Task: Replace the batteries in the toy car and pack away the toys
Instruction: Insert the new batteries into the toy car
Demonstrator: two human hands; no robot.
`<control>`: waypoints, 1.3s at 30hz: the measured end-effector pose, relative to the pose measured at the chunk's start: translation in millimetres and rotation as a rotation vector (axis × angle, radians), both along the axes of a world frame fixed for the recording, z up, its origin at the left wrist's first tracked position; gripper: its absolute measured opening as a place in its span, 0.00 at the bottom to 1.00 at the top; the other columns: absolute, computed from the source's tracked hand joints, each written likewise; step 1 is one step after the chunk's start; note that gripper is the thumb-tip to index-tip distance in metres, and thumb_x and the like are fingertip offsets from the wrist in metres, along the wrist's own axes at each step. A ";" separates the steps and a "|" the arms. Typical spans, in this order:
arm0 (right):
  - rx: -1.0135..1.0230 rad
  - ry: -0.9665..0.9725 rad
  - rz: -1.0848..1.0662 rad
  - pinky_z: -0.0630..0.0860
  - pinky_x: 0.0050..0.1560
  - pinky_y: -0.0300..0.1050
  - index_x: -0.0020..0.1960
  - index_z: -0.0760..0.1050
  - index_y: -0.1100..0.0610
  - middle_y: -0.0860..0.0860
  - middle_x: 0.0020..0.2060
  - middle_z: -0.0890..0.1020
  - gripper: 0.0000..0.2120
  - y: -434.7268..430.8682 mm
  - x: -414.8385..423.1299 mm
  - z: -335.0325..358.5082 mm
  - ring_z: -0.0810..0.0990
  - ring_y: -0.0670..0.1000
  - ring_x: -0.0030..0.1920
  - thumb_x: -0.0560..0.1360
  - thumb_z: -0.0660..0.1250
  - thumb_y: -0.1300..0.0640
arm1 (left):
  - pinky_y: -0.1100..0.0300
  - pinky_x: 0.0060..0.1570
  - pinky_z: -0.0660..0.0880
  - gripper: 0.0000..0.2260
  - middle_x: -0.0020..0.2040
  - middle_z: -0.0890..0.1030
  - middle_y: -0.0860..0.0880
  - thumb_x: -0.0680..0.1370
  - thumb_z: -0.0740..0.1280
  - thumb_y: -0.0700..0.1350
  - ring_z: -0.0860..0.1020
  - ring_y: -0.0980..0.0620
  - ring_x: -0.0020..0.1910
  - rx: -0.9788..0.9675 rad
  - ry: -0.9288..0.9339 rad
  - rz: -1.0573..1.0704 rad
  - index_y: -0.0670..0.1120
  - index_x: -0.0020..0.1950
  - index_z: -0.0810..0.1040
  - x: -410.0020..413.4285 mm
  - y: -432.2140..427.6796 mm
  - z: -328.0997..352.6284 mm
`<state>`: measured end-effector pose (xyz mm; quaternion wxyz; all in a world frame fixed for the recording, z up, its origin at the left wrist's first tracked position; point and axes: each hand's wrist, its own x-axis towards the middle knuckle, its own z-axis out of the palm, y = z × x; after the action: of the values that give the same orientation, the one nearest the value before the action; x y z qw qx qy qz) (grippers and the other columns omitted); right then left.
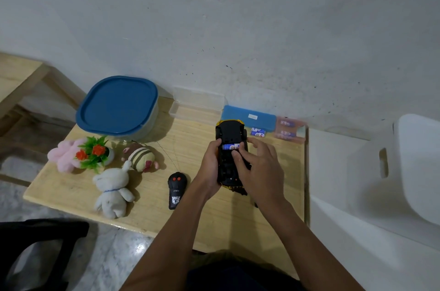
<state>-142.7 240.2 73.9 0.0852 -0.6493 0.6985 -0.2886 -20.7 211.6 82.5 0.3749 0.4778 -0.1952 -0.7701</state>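
The yellow toy car (228, 131) lies upside down on the wooden table (152, 205), black underside up. My left hand (209, 167) grips its left side. My right hand (259, 167) rests over the car's open battery bay, fingertips pressing beside a blue-and-white battery (230, 147) seated in it. Two more batteries (258, 132) lie loose just right of the car. The black remote (176, 189) with two red buttons lies to the left. A white plush bear (112, 193), a striped brown plush (140, 157) and a pink plush (64, 153) lie at the table's left.
A tub with a blue lid (117, 106) stands at the back left. A small potted plant with red flowers (94, 152) stands by the pink plush. A clear plastic case (196, 106), a blue box (248, 117) and a battery pack (289, 130) line the wall. A white chair (409, 162) stands right.
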 end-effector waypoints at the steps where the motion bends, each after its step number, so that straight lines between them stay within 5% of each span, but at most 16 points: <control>1: 0.038 -0.004 0.039 0.78 0.45 0.44 0.60 0.80 0.47 0.44 0.62 0.77 0.14 -0.3 -0.1 0.1 0.72 0.47 0.63 0.78 0.63 0.43 | 0.51 0.46 0.76 0.22 0.48 0.84 0.43 0.81 0.53 0.58 0.82 0.45 0.46 0.002 0.001 0.012 0.49 0.53 0.84 1.5 -0.9 -1.1; 4: 0.147 -0.431 0.141 0.74 0.54 0.35 0.66 0.75 0.43 0.40 0.65 0.71 0.16 -3.0 -6.4 3.7 0.69 0.38 0.64 0.79 0.61 0.45 | 0.50 0.50 0.76 0.23 0.51 0.83 0.41 0.80 0.53 0.58 0.81 0.43 0.48 -0.014 0.043 0.034 0.46 0.60 0.80 7.3 -7.1 -3.3; 7: 0.011 -0.851 -0.175 0.76 0.52 0.38 0.61 0.79 0.47 0.44 0.58 0.78 0.12 -16.7 -25.4 -7.1 0.77 0.42 0.56 0.80 0.63 0.51 | 0.46 0.55 0.75 0.22 0.51 0.82 0.42 0.81 0.54 0.56 0.80 0.43 0.49 -0.037 0.077 0.046 0.45 0.64 0.78 15.6 -16.6 -3.3; 9: 0.095 -0.727 -0.337 0.75 0.52 0.42 0.60 0.79 0.49 0.47 0.57 0.80 0.11 -38.1 -42.7 -29.6 0.78 0.45 0.54 0.80 0.62 0.51 | 0.46 0.55 0.76 0.22 0.51 0.82 0.42 0.81 0.54 0.56 0.81 0.43 0.49 -0.041 0.083 0.058 0.45 0.65 0.76 20.8 -20.5 -4.7; 13: 0.445 -0.219 -0.133 0.75 0.56 0.47 0.65 0.75 0.52 0.50 0.62 0.78 0.15 -79.8 -66.6 -71.0 0.78 0.51 0.59 0.80 0.63 0.52 | 0.46 0.55 0.76 0.22 0.50 0.82 0.42 0.81 0.54 0.56 0.81 0.43 0.48 -0.029 0.069 0.054 0.44 0.66 0.76 22.5 -25.7 -6.1; 21: 0.421 0.370 0.187 0.75 0.49 0.49 0.59 0.77 0.53 0.50 0.55 0.79 0.11 -139.4 -68.7 -91.5 0.76 0.54 0.54 0.79 0.61 0.57 | 0.49 0.53 0.77 0.22 0.51 0.83 0.43 0.82 0.53 0.56 0.82 0.44 0.49 -0.011 0.021 0.051 0.45 0.63 0.78 25.4 -28.6 -11.4; 29: 0.378 0.663 0.300 0.76 0.45 0.47 0.58 0.79 0.51 0.49 0.53 0.79 0.11 -152.9 -76.8 -93.2 0.75 0.52 0.55 0.79 0.60 0.54 | 0.50 0.52 0.76 0.22 0.51 0.83 0.43 0.81 0.54 0.56 0.82 0.45 0.48 0.016 0.015 0.085 0.44 0.64 0.78 28.2 -25.9 -15.4; 39: 0.343 0.628 0.371 0.76 0.47 0.48 0.60 0.76 0.52 0.50 0.55 0.81 0.12 -148.2 -81.4 -94.6 0.77 0.52 0.56 0.79 0.62 0.52 | 0.46 0.57 0.75 0.23 0.52 0.82 0.42 0.81 0.54 0.57 0.81 0.43 0.51 0.032 0.049 0.100 0.45 0.65 0.77 27.9 -21.4 -22.0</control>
<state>-224.1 92.1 -20.7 0.0254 -0.7972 0.5996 0.0652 7.2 190.2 60.6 0.4099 0.4738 -0.1493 -0.7650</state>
